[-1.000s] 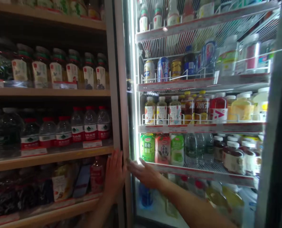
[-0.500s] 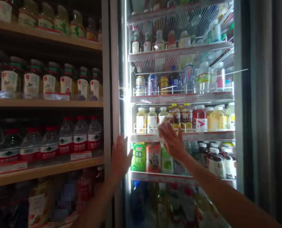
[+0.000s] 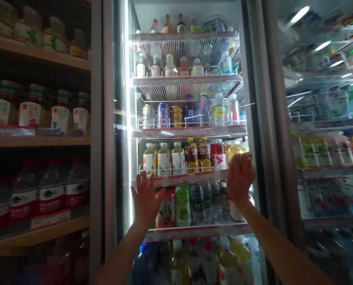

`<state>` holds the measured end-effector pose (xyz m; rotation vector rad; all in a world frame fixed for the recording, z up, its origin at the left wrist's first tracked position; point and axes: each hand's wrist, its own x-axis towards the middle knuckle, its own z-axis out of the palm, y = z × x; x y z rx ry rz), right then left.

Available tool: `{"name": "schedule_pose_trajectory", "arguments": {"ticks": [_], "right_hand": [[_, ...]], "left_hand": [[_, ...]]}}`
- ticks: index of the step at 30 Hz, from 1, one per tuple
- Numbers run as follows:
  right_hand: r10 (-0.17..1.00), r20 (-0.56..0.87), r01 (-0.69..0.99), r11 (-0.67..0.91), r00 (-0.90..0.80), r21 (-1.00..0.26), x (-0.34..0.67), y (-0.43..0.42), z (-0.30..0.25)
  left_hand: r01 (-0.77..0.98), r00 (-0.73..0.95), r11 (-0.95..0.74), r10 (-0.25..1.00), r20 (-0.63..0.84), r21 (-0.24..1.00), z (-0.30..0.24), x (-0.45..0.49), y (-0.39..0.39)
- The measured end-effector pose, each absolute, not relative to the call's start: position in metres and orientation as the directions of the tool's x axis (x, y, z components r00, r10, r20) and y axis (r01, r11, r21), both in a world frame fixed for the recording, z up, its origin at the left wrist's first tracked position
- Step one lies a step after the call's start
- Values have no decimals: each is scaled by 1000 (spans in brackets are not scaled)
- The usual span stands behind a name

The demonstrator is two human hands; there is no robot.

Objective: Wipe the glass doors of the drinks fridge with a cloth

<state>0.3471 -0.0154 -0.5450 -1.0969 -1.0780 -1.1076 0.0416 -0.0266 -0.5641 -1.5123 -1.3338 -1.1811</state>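
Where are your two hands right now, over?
Left hand, right hand: bare, raised. Both at the white wire fridge shelf with its red price strip. Plastic drink bottles right behind it.

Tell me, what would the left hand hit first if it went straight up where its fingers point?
The left hand would probably meet the white wire rail on the bottle shelf first, just above its fingertips. Depth is unclear, though.

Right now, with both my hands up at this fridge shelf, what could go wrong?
Your left hand and right hand are both at the shelf edge, so a jolt there might tip the bottled drinks over the low wire rail. Your left hand could also knock the green-labelled bottle just below.
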Motion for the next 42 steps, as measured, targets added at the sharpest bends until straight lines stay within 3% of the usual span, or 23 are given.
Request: {"name": "schedule_pose_trajectory", "arguments": {"ticks": [4,6,9,10,12,14,15,16,17,19,20,21,24,26,27,30,31,32,35,36,37,40,42], "right_hand": [[50,968,958,165,-248,237,372,-19,-556],[-8,991,983,127,-130,130,385,-20,-556],[-171,958,973,79,230,-219,390,-22,-554],[-162,960,973,80,228,-218,385,-23,-556],[-44,999,994,111,-18,23,371,-26,-562],[58,929,917,192,-367,350,359,-29,-565],[66,891,877,219,-450,427,356,-30,-563],[41,902,885,219,-429,411,356,-29,-559],[-12,951,931,199,-309,306,358,-27,-552],[-138,990,985,169,41,-17,359,-23,-538],[-166,977,980,170,131,-103,357,-20,-533],[-154,982,982,173,109,-82,354,-19,-530],[13,928,905,225,-373,361,344,-18,-533],[49,877,860,231,-478,456,348,-19,-533],[17,927,909,200,-376,365,354,-18,-532],[-140,985,988,132,103,-84,368,-17,-522],[-153,978,984,131,143,-123,368,-16,-521],[-127,988,989,135,84,-67,367,-17,-522],[53,927,910,217,-372,353,362,-20,-535],[77,902,887,236,-425,397,365,-21,-541],[64,923,906,228,-380,357,372,-22,-547],[-117,991,987,152,67,-48,401,-23,-566],[-204,958,974,145,199,-172,407,-24,-582]], "left_hand": [[990,11,-141,263,965,27,-564,42,-28],[988,22,-153,271,962,20,-564,42,-29],[986,9,-163,273,962,38,-564,44,-28],[986,-3,-162,270,963,48,-564,45,-28],[986,-17,-155,264,964,60,-564,47,-28],[987,-16,-150,259,966,56,-565,48,-28],[988,-10,-149,257,966,49,-565,49,-28],[988,-3,-148,252,968,42,-565,49,-28],[988,3,-148,245,969,34,-566,49,-27],[988,11,-151,230,973,24,-566,48,-27],[988,12,-153,229,973,23,-566,48,-27],[987,12,-156,233,972,25,-566,48,-27],[987,17,-160,250,968,24,-566,46,-27],[987,33,-160,251,968,7,-566,45,-27],[987,41,-158,249,968,-1,-566,44,-27],[988,44,-152,247,968,-6,-567,45,-27],[989,38,-149,252,967,0,-567,45,-27],[989,35,-148,259,965,4,-567,45,-28],[988,37,-157,280,959,8,-566,44,-29],[987,42,-162,283,958,5,-566,44,-30],[986,45,-168,284,958,4,-566,43,-30],[984,41,-179,275,960,9,-566,44,-31],[983,36,-182,263,964,13,-568,47,-30]]}}
